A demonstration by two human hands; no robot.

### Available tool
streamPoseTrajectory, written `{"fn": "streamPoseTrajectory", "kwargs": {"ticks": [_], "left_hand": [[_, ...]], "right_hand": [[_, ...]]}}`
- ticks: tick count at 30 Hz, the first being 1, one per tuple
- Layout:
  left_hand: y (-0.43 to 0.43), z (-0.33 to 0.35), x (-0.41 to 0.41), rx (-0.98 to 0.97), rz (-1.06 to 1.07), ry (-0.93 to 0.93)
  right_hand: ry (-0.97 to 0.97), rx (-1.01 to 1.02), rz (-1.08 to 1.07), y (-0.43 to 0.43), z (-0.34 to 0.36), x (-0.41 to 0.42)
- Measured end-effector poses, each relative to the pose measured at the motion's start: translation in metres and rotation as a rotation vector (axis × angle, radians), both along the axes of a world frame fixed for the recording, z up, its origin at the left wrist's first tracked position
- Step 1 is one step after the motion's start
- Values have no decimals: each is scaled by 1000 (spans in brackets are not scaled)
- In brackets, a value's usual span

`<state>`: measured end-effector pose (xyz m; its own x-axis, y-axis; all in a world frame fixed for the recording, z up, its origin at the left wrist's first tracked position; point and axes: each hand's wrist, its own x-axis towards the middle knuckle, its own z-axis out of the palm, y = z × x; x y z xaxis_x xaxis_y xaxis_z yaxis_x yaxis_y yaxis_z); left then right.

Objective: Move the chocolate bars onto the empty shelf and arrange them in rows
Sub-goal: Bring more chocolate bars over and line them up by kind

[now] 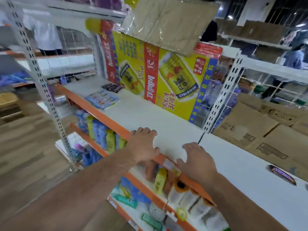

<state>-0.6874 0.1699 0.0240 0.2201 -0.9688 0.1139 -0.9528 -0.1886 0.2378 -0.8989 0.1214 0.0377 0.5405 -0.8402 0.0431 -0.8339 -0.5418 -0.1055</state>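
I am resting my left hand (143, 144) and right hand (198, 162), spread and empty, on the near edge of the shelf (150, 112), blurred chocolate bar (282, 175) lying right, dark bars (113, 87) far left

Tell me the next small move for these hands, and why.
Probably reach the right hand to the purple-and-brown wrapped chocolate bar lying alone on the white shelf board to its right: it and the left hand rest empty at the orange front edge, and that bar looks nearest.

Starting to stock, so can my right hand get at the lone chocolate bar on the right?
Probably yes: only bare shelf lies between the right hand and the chocolate bar, and the hand holds nothing.
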Motion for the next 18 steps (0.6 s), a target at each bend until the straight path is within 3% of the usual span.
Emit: {"fn": "streamPoseTrajectory", "kwargs": {"ticks": [8, 18], "left_hand": [[10, 15, 179, -3, 79, 1], [-19, 10, 303, 0, 155, 33]], "right_hand": [[0, -7, 58, -1, 9, 193], [-6, 26, 115, -52, 6, 325]]}}
